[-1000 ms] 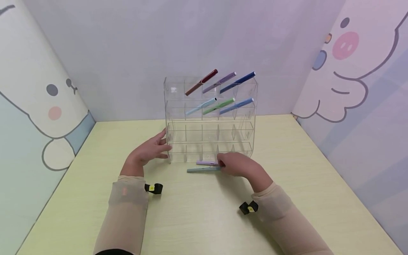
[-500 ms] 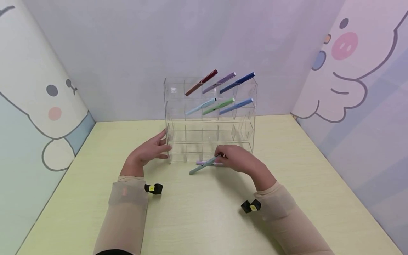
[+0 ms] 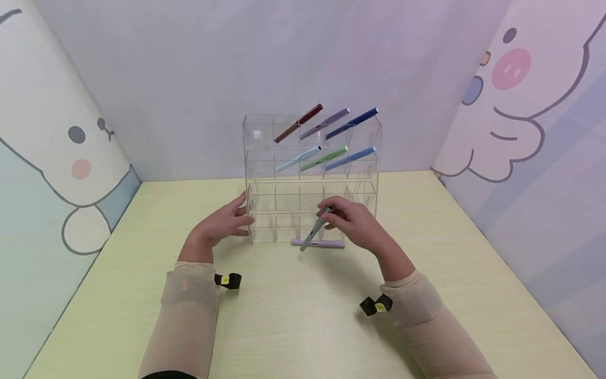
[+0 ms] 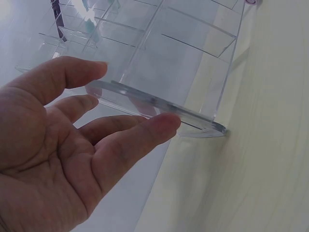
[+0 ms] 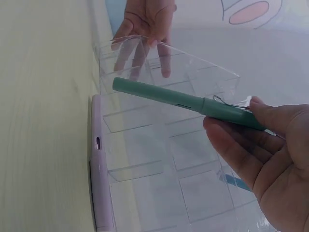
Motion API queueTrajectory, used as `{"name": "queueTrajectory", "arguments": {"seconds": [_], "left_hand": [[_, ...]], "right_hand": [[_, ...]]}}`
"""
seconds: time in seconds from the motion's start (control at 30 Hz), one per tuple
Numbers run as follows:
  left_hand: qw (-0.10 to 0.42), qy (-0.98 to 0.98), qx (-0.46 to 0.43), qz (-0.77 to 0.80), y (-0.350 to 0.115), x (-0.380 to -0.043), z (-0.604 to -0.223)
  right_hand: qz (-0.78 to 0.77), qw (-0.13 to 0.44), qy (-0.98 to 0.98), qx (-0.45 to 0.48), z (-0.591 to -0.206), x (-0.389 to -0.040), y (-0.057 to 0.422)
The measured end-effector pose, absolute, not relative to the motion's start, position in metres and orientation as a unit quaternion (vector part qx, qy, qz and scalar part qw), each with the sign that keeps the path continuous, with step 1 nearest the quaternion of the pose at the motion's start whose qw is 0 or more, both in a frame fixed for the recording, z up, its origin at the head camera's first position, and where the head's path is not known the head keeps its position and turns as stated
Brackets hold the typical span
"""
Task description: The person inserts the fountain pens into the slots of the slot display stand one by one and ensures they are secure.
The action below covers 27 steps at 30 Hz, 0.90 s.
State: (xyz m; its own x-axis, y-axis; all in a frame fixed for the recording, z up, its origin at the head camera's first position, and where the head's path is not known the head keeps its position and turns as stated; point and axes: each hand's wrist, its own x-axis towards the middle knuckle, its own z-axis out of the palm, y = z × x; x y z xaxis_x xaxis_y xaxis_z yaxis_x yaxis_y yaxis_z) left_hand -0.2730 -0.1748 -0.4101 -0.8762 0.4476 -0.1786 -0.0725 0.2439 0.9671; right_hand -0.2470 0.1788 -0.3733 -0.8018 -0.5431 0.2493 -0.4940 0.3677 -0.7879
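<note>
My right hand [image 3: 354,221] pinches a muted-green capped pen [image 3: 312,234] near its cap end, in front of the clear acrylic pen rack [image 3: 287,204]. The pen slants with its barrel end downward, and in the right wrist view its wire clip and small barrel window show. A lilac pen [image 3: 331,244] lies on the table along the rack's foot. At the rack's left side, my left hand [image 3: 221,223] touches the side panel [image 4: 159,105] with extended fingers, one fingertip over the front edge.
The rack's top row holds a dark red pen [image 3: 298,123], a purple pen [image 3: 325,123] and a dark blue pen [image 3: 352,123]. Below them lie a pale blue pen [image 3: 299,158], a green one and a blue one. Walls with cartoon prints enclose the pale wooden table [image 3: 293,316].
My right hand has lifted the muted-green pen off the table and tilted it steeper, uncovering the lilac pen. The left hand has stayed at the rack's side.
</note>
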Motion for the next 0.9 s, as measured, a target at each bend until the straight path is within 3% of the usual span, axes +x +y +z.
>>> {"name": "queueTrajectory", "arguments": {"seconds": [0.3,0.9], "left_hand": [[0.215,0.756,0.125,0.606,-0.176,-0.275,-0.413],[0.219,0.759,0.124,0.601,-0.175,-0.274,-0.410]], "right_hand": [[-0.537,-0.001,0.788,-0.301,-0.370,-0.251,0.182],[-0.668,-0.181,0.656,-0.300,-0.362,-0.253,0.179]]}}
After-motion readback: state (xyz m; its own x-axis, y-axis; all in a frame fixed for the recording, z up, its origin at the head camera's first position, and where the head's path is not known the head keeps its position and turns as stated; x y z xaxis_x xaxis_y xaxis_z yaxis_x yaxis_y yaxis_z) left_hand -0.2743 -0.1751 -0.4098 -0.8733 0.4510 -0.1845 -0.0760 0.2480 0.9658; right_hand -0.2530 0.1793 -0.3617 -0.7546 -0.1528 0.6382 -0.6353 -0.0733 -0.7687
